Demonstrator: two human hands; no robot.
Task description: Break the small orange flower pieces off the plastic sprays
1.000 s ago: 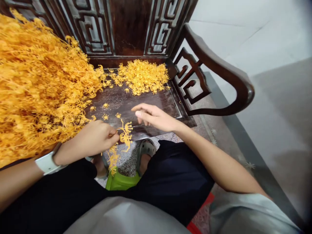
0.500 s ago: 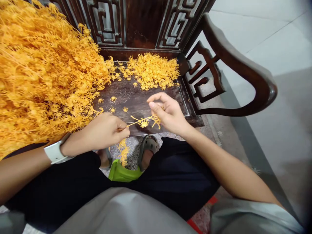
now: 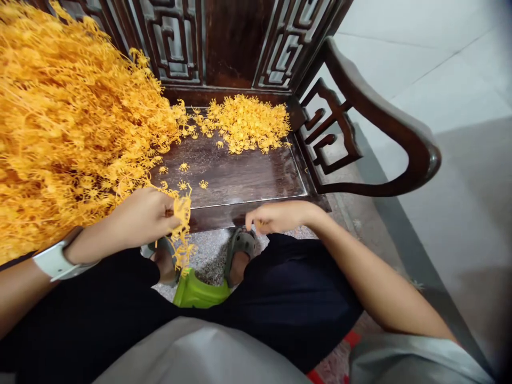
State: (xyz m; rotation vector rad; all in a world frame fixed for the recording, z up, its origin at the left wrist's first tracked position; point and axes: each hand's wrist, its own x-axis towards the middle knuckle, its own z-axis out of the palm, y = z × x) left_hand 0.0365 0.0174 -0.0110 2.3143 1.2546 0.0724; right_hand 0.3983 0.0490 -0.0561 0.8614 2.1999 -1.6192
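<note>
My left hand (image 3: 146,216), with a pale watch band at its wrist, is closed on a yellow plastic strand (image 3: 183,229) that hangs past the bench's front edge. To the right, my right hand (image 3: 276,217) is curled just in front of the same edge, with a small yellow bit partly visible at its fingers. A large tangled heap of yellow strands (image 3: 76,122) fills the left of the dark wooden bench (image 3: 236,181). At the back of the seat lies a smaller pile of loose yellow spider-like pieces (image 3: 250,124). A few single pieces (image 3: 184,167) are scattered between.
A carved wooden armrest (image 3: 384,106) rises at the bench's right end, and a latticed backrest (image 3: 230,42) stands behind the seat. On the speckled floor, between my sandalled feet, is a bright green plastic container (image 3: 202,292).
My hands have moved apart. The left has drawn back leftward with the yellow strand, while the right has dropped from above the seat to its front edge. The view has shifted slightly.
</note>
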